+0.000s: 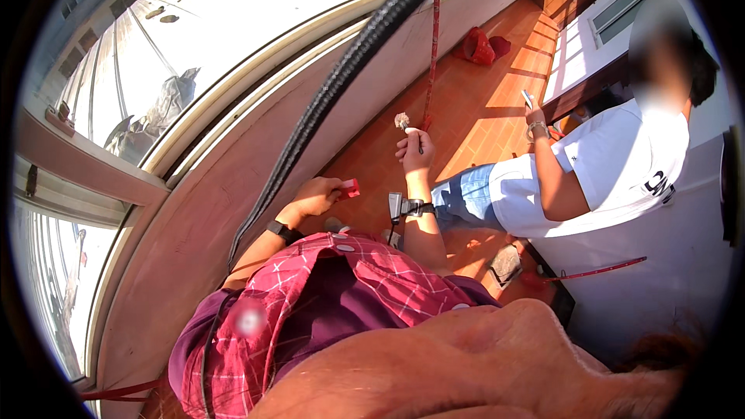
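My left hand is closed on a small red object, flat and block-like, that sticks out past the fingertips; its kind is not clear. To the right and farther up, my right hand is raised. Its fingers pinch the thin dark handle of a small brush-like tool with a pale, fuzzy, rounded head pointing up. The two hands are apart. A grey device is strapped at my right wrist, and a black band circles my left wrist.
A window sill and wall run along the left. A black braided cable crosses the view. On the right stands a person in a white shirt holding a phone. A red bucket stands on the orange tiled floor.
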`<state>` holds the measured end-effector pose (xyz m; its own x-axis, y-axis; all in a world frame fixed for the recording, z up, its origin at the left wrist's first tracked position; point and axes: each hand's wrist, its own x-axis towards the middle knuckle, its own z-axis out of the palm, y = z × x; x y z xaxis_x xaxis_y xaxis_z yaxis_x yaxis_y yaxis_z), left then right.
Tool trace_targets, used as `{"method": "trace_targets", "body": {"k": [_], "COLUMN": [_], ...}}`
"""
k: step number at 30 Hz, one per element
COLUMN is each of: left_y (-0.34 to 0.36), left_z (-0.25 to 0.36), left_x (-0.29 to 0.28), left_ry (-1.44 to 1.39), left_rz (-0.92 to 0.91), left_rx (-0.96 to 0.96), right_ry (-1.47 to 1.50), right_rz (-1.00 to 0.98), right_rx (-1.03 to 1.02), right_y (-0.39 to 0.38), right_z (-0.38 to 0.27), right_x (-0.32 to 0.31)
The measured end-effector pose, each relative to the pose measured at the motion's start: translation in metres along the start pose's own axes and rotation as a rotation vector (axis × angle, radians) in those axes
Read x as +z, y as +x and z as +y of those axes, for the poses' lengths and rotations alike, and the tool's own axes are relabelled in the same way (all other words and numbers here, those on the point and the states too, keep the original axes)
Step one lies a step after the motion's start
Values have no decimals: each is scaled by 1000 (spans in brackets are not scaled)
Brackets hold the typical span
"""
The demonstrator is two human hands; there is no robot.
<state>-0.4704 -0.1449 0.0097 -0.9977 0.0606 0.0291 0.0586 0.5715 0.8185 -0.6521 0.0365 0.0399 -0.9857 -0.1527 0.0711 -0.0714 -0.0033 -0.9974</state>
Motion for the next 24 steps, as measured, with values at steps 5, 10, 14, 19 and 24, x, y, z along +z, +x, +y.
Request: {"method": "trace_targets", "body": {"k": [5,10,14,19,24], "left_y": [21,59,80,106,170], "left_z": [22,17,18,15,57], "left_x": [-2,11,8,8,10], "left_ry": [-50,-53,3,-7,-68], "left_rz": [-83,-82,-142,-83,-82], "left_rx": [-30,16,-2,-34,-76], "right_ry": [-59,-130,-87,-93,-158], "right_rz": [80,104,155,131,74], "right_rx": [4,-21,28,18,136], "right_y": [-3,13,31,62,131], "right_z": [-1,10,7,3,-21], "right_x": [-26,-49,-63,-66,-99]}}
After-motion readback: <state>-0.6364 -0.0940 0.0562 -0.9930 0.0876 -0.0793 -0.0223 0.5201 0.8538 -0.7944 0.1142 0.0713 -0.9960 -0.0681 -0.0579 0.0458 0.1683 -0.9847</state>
